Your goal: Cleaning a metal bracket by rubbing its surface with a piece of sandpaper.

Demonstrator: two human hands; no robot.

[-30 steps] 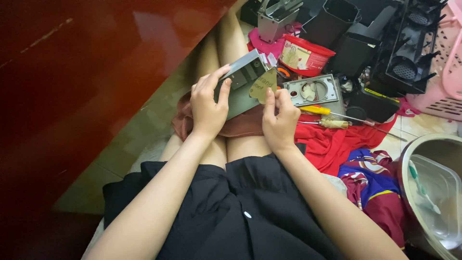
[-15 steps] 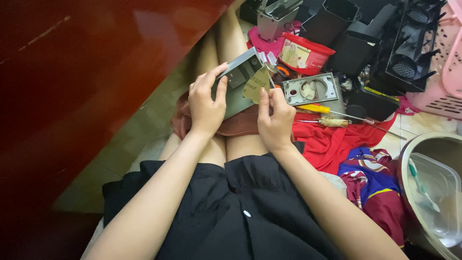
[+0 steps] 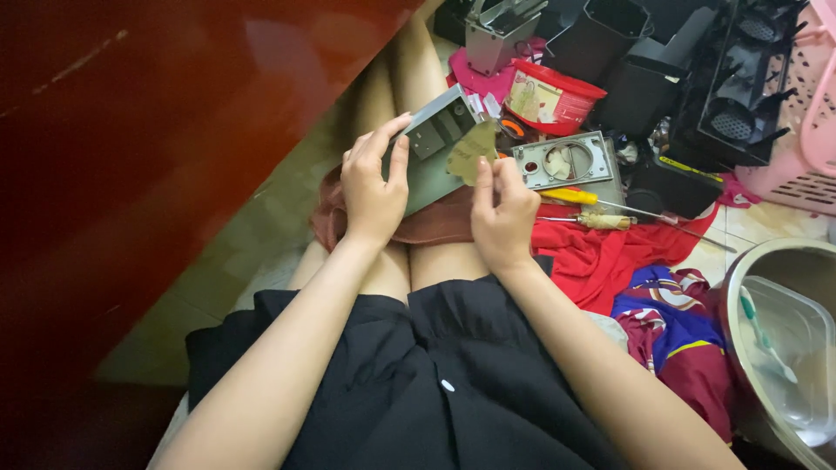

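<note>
I sit on the floor with a grey metal box-shaped part point(image 3: 438, 139) resting on a brown cloth point(image 3: 435, 222) over my legs. My left hand point(image 3: 373, 187) grips the part's left side, thumb and fingers wrapped over its edge. My right hand point(image 3: 501, 209) pinches a small olive-tan rag point(image 3: 473, 150) and presses it against the part's right face.
A grey metal plate with a round hole point(image 3: 566, 161) lies just right of the part. A yellow-handled screwdriver point(image 3: 579, 197) and a second one lie on red cloth point(image 3: 610, 252). Beyond are a red tub point(image 3: 549, 96), black plastic parts point(image 3: 736, 87), a pink basket point(image 3: 805, 130) and a basin point(image 3: 784, 348). A dark red wooden panel point(image 3: 131, 157) stands left.
My right hand has shifted the rag slightly across the part's face. The left hand keeps its hold.
</note>
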